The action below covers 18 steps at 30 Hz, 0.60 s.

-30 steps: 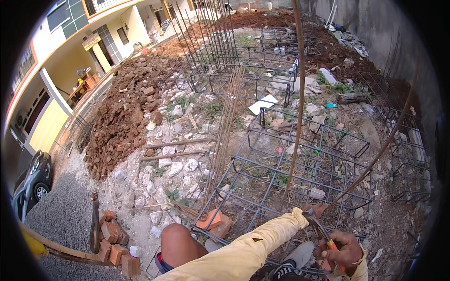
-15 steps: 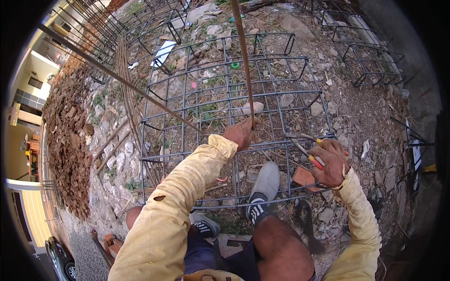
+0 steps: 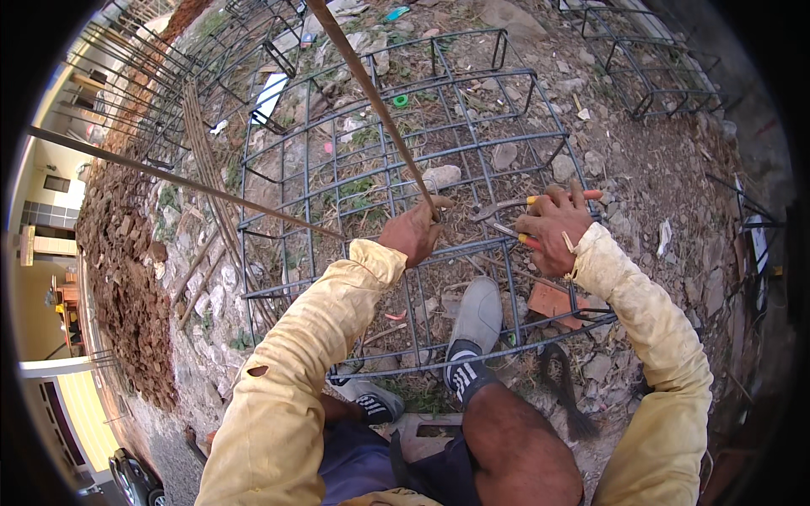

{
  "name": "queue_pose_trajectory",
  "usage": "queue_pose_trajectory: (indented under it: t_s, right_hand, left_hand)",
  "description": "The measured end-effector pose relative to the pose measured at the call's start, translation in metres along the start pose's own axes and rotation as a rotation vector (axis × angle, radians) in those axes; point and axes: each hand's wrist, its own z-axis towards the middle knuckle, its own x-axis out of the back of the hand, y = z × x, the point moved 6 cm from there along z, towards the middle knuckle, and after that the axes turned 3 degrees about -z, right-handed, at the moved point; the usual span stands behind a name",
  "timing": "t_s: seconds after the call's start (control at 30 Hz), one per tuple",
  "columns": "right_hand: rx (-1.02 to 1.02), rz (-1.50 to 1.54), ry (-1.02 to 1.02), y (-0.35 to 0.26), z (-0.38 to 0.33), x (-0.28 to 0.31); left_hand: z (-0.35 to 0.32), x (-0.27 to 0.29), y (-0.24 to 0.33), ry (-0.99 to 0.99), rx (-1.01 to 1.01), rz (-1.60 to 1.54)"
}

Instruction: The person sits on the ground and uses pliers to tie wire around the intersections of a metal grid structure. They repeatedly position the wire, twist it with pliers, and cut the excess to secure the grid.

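Observation:
My left hand (image 3: 412, 234) is closed around the lower end of a long brown steel rod (image 3: 380, 110) that slants up past the top of the view. A second rod (image 3: 181, 180) comes from the left and ends near my left wrist. In my right hand (image 3: 555, 229) is a pair of pincers (image 3: 506, 204) with red-orange and yellow grips; its handles are spread and its jaws point toward my left hand. Both hands are above a grid-like rebar cage (image 3: 523, 347) of crossed, tied bars on the ground. Whether the jaws touch a bar, I cannot tell.
My grey shoe (image 3: 477, 314) stands inside the cage's near end, beside an orange brick (image 3: 553, 304). A bundle of dark tie wire (image 3: 558, 392) lies right of my knee. More rebar cages (image 3: 650, 63) lie far right and far left. A reddish soil heap (image 3: 126, 278) is at left.
My right hand has moved left and up with the pincers, closer to my left hand. The held rod leans further left at its top. My head view has shifted a little.

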Motion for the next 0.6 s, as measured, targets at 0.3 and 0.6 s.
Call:
queue_pose_trajectory:
  t_s: [0.3, 0.6]
  right_hand:
    - [0.125, 0.04, -0.012, -0.019, 0.02, -0.025]
    - [0.161, 0.056, 0.206, -0.021, 0.011, -0.035]
  left_hand:
    - [0.001, 0.001, 0.004, -0.008, -0.007, 0.007]
    - [0.002, 0.0, 0.002, -0.021, -0.014, -0.005]
